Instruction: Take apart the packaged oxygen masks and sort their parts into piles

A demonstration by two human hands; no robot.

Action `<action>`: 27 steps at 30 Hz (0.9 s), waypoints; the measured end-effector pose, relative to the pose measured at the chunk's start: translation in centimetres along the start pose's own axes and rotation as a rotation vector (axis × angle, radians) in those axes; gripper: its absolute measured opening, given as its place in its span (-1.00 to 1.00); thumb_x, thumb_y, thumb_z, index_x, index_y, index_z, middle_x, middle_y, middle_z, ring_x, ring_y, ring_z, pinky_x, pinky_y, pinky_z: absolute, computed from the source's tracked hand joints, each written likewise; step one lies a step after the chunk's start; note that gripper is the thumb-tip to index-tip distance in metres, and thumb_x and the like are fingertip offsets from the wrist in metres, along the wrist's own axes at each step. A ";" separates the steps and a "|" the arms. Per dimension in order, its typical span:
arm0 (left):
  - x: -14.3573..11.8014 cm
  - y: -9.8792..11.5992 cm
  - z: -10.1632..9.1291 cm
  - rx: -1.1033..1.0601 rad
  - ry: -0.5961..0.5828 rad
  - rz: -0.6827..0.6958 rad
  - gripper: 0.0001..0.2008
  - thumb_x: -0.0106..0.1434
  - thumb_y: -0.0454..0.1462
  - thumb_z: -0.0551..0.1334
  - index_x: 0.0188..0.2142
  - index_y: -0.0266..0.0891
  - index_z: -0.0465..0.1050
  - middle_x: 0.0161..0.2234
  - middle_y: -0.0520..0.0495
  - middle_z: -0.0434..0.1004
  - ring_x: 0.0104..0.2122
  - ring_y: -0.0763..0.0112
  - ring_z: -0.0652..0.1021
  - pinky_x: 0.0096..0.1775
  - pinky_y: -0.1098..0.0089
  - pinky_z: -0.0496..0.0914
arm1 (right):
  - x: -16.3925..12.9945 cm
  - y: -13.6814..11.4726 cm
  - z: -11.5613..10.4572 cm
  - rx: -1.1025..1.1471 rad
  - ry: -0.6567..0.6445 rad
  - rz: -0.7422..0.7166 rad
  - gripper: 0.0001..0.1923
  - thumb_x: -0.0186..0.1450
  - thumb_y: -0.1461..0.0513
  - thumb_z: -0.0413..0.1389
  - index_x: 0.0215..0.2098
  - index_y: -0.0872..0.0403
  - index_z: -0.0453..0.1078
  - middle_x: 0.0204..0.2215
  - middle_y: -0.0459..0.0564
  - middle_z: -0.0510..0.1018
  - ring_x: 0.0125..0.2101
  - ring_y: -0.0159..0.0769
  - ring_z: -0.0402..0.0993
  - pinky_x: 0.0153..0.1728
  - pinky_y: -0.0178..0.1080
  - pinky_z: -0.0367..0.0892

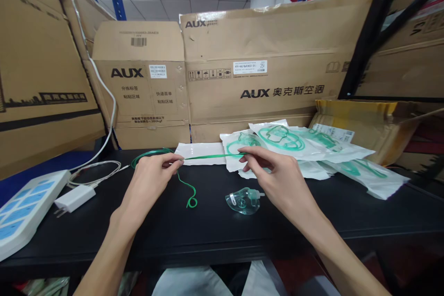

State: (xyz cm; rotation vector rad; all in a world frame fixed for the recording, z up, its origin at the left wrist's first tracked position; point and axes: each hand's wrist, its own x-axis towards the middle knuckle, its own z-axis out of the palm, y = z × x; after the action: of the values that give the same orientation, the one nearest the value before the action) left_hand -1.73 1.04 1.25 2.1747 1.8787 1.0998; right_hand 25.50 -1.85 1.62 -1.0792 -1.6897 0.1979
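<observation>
A thin green strap (pixel 211 156) is stretched nearly level between my two hands, above the black table. My left hand (pixel 151 178) pinches its left end between thumb and fingertips. Below that hand a loose green length (pixel 190 189) hangs to a small curl on the table. Behind the left hand lies a coil of green strap (pixel 142 156), partly hidden by the fingers. My right hand (pixel 275 169) pinches the strap's other end, its remaining fingers curled in. A clear oxygen mask (pixel 244 202) with a pale green connector lies on the table, below and left of my right hand.
White packets (pixel 282 138) with green tubing inside are piled at the back right, beside a yellow-brown parcel (pixel 367 122). A power strip (pixel 31 210), a white charger (pixel 75 197) and its cable occupy the left. Cardboard boxes (pixel 277 55) wall off the back.
</observation>
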 end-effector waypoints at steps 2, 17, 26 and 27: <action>0.0 0.0 0.0 0.006 -0.021 -0.013 -0.72 0.33 -0.08 0.22 -0.16 -0.07 0.69 -0.30 0.04 0.73 -0.24 0.21 0.67 -0.21 0.39 0.35 | 0.1 0.0 -0.1 -0.022 0.024 -0.014 -0.77 0.35 0.26 0.08 -0.18 0.04 0.60 -0.41 -0.07 0.67 -0.42 -0.24 0.61 -0.28 -0.19 0.43; 0.5 -2.1 0.0 0.145 -0.142 0.006 -0.73 0.34 -0.05 0.21 -0.17 0.03 0.70 -0.14 0.05 0.74 -0.12 0.16 0.63 -0.17 0.35 0.33 | 1.5 0.2 -2.9 0.302 -0.473 0.226 -0.77 0.18 0.07 0.33 -0.42 0.07 0.59 -0.41 -0.05 0.61 -0.44 -0.33 0.47 -0.34 -0.25 0.40; 0.8 -3.7 0.3 0.220 -0.379 0.007 -0.74 0.35 -0.14 0.17 -0.16 0.06 0.67 -0.14 0.03 0.71 -0.08 0.15 0.61 -0.13 0.34 0.35 | 1.1 1.6 -1.8 -0.064 -0.386 0.081 -0.82 0.31 0.15 0.19 -0.34 0.05 0.60 -0.35 0.00 0.65 -0.34 -0.20 0.52 -0.27 -0.18 0.34; 0.7 -3.8 0.4 0.226 -0.393 0.002 -0.76 0.34 -0.14 0.18 -0.19 0.05 0.67 -0.15 0.03 0.71 -0.09 0.16 0.61 -0.14 0.34 0.35 | 1.0 1.7 -1.5 -0.061 -0.390 0.075 -0.81 0.32 0.15 0.18 -0.33 0.04 0.61 -0.39 -0.01 0.65 -0.39 -0.22 0.51 -0.31 -0.19 0.33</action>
State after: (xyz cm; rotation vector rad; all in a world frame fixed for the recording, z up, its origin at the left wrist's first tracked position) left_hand -4.69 2.75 -0.50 2.2918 1.8879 0.4269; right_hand 27.63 -0.71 1.88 -1.2077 -2.0118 0.4299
